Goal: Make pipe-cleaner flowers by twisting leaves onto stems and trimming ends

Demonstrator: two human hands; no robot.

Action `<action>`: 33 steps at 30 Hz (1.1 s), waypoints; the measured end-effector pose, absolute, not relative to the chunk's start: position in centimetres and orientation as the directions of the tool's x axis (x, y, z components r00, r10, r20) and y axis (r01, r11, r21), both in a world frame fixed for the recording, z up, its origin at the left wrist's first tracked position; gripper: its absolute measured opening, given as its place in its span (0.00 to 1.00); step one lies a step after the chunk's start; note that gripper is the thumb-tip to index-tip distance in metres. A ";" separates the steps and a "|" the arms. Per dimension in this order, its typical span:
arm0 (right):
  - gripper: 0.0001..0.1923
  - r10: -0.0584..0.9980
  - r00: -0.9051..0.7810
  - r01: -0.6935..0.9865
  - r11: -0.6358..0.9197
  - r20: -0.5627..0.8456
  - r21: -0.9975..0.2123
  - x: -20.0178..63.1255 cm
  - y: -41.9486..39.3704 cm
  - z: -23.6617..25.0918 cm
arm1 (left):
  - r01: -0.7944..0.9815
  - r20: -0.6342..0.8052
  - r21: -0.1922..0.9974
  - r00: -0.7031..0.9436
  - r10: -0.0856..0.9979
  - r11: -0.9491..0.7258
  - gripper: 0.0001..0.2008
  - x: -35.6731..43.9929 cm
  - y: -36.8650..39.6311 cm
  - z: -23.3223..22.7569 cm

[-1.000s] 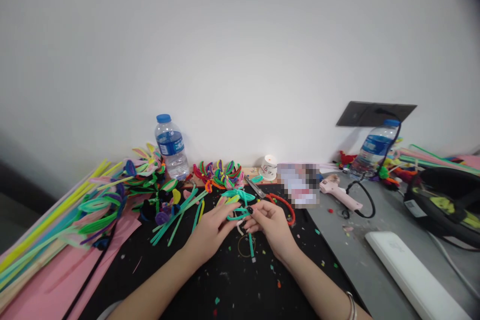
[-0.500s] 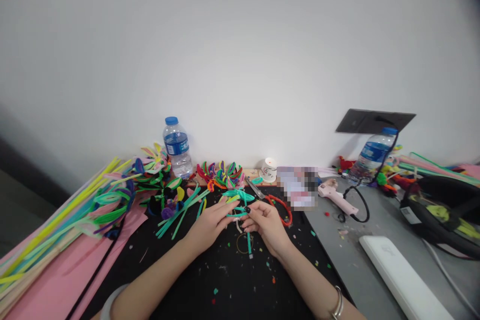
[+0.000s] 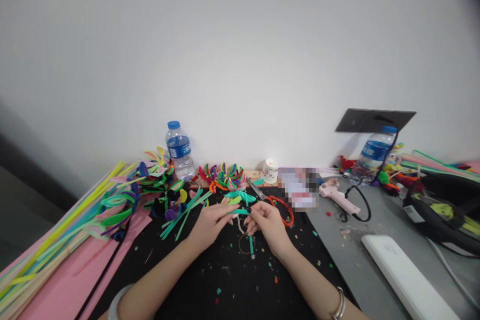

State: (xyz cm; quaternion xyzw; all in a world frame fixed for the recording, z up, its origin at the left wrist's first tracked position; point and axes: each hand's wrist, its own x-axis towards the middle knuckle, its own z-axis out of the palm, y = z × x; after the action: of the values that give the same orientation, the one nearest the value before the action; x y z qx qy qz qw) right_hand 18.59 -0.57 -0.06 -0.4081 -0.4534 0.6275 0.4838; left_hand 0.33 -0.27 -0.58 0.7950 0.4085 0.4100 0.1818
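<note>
Two hands (image 3: 210,225) (image 3: 269,226), two bottles (image 3: 180,149) (image 3: 375,152), one cup (image 3: 269,172), one pair of scissors (image 3: 257,190) and one glue gun (image 3: 339,200) are seen.

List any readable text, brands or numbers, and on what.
None legible.
Left bottle: white lettering on blue, too blurred.
Right bottle: label too blurred.
Paper cup: dark marks, too small.
White case: faint mark, unreadable.
White sticker, far right: too small.
Sheet: pixelated.

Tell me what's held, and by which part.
The left hand and right hand hold a teal fuzzy strip at either end of the stretch between them; its tips are unclear.
</note>
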 end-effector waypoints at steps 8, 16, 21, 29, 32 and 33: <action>0.14 0.989 -0.147 -0.244 -0.070 -0.035 -0.967 18.8 -0.4 0.0 | 0.468 0.467 0.621 0.423 0.776 -0.629 0.16 0.5 -0.5 -0.4; 0.13 0.984 -0.162 -0.303 -0.117 -0.070 -0.946 19.2 -0.4 0.2 | 0.418 0.491 0.653 0.400 0.774 -0.631 0.12 0.3 -0.3 -0.6; 0.13 0.977 -0.178 -0.356 -0.172 -0.114 -0.919 19.1 -0.6 0.3 | 0.417 0.501 0.679 0.340 0.796 -0.605 0.11 0.2 -0.4 -0.7; 0.14 0.963 -0.244 -0.372 -0.205 -0.117 -0.905 18.7 -1.0 0.6 | 0.036 0.177 0.982 0.150 0.973 -0.184 0.15 1.4 -0.9 0.6; 0.13 0.943 -0.301 -0.299 -0.231 -0.139 -0.926 18.5 -1.1 0.3 | -0.088 0.094 0.993 0.180 0.979 -0.079 0.12 2.0 -1.0 0.4; 0.13 0.936 -0.322 -0.263 -0.233 -0.142 -0.936 18.5 -1.1 0.2 | -0.087 0.093 0.993 0.180 0.979 -0.078 0.13 2.0 -1.0 0.3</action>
State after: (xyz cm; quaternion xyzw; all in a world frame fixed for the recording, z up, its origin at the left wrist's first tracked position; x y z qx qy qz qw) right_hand 18.46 -1.08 0.25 -0.3838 -0.4383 0.6849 0.4376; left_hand 2.03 -0.97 0.32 0.5449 0.4094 0.4922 0.5415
